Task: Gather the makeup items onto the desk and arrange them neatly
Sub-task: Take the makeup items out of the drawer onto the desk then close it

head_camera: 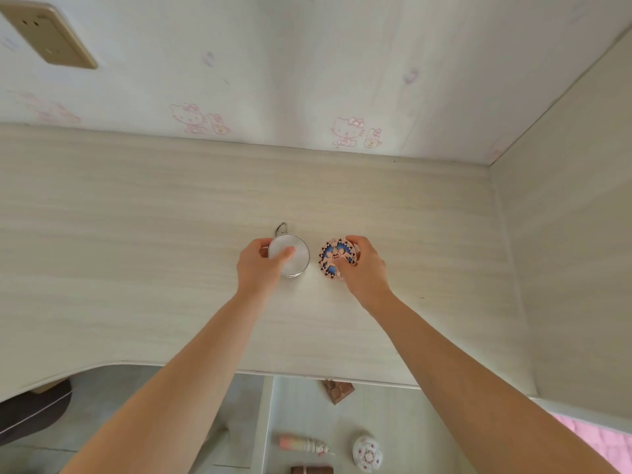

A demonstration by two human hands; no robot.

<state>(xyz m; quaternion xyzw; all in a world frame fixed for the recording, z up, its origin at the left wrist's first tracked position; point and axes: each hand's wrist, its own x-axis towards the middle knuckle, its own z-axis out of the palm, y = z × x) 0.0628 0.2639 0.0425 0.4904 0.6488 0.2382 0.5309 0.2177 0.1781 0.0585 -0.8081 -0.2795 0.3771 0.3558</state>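
Frame centre: I see left hand [258, 268] curled round white silver-rimmed compact [294, 265], thumb across lid; right hand [366, 268] gripping blue-pink patterned compact [333, 254], just beside first. Both compacts on pale desk [136, 234]. Lower centre, below desk: pink tube [295, 443].

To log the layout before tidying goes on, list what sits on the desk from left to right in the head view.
left hand → white round case with a silver rim → blue and pink patterned round case → right hand. Each hand holds the case next to it.
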